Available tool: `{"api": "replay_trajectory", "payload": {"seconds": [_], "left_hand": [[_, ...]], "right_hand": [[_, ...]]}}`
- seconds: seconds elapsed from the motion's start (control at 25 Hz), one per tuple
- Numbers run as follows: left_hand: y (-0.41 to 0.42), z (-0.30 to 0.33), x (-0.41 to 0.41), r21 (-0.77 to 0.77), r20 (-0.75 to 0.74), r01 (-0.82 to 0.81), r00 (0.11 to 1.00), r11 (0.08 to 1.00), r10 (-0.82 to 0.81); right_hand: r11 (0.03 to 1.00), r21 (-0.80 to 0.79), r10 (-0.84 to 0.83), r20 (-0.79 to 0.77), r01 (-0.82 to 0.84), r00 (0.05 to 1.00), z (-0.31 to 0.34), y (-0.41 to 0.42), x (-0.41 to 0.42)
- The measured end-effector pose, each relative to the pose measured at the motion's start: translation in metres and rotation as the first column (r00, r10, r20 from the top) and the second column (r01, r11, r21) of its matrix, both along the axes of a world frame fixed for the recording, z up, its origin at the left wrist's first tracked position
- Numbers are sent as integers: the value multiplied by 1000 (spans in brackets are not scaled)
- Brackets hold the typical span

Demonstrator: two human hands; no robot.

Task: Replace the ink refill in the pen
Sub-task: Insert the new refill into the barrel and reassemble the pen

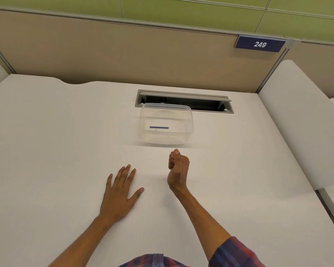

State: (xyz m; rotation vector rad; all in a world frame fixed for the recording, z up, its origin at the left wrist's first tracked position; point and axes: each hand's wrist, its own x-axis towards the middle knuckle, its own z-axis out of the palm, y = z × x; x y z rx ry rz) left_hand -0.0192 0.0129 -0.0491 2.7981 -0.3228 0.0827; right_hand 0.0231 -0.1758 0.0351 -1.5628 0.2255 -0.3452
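A clear plastic container (183, 112) stands on the white desk (56, 141), a little beyond my hands. Inside it lies a thin blue ink refill (159, 127), flat on the bottom and pointing left to right. My left hand (120, 193) rests palm down on the desk with its fingers spread and nothing under it that I can see. My right hand (177, 168) hovers just in front of the container, its fingers curled into a loose fist with nothing visible in it. No pen is in view.
Behind the container a grey cable slot (210, 102) is open in the desk. A beige partition (123, 54) with a blue plate reading 249 (260, 44) closes off the back. A white side panel (297, 122) borders the desk at right.
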Motion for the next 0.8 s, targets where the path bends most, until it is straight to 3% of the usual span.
{"api": "replay_trajectory", "payload": {"seconds": [0.8], "left_hand": [[-1, 1, 1, -14, 4, -1, 1000, 1000, 1]], "right_hand": [[1000, -27, 4, 46, -3, 999, -4, 3, -4]]}}
